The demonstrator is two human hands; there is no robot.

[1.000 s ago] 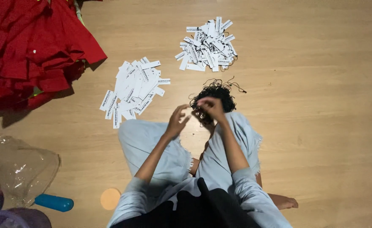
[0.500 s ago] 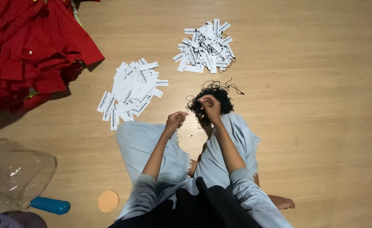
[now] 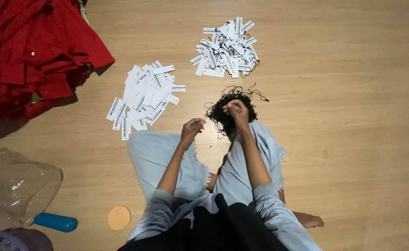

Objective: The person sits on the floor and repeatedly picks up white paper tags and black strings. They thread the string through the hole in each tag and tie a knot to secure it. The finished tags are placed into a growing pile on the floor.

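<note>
Pinching at the tangle of black strings point(image 3: 230, 109), right hand point(image 3: 236, 110) is closed on a strand at its near edge; likely light, limp, snag-prone, best taken by one loose end. Left hand point(image 3: 193, 128), just left of the tangle, is loosely curled, contents unclear. Both forearms extend forward over pale trousers point(image 3: 167, 158). White tags point(image 3: 144, 97) lie further left.

Two tag piles point(image 3: 145, 98) point(image 3: 226, 48), one string tangle point(image 3: 226, 108) (black), two hands point(image 3: 192, 128) point(image 3: 236, 110).

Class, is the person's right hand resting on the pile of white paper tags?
No, the right hand is over the tangle of black strings, apart from both tag piles.
</note>
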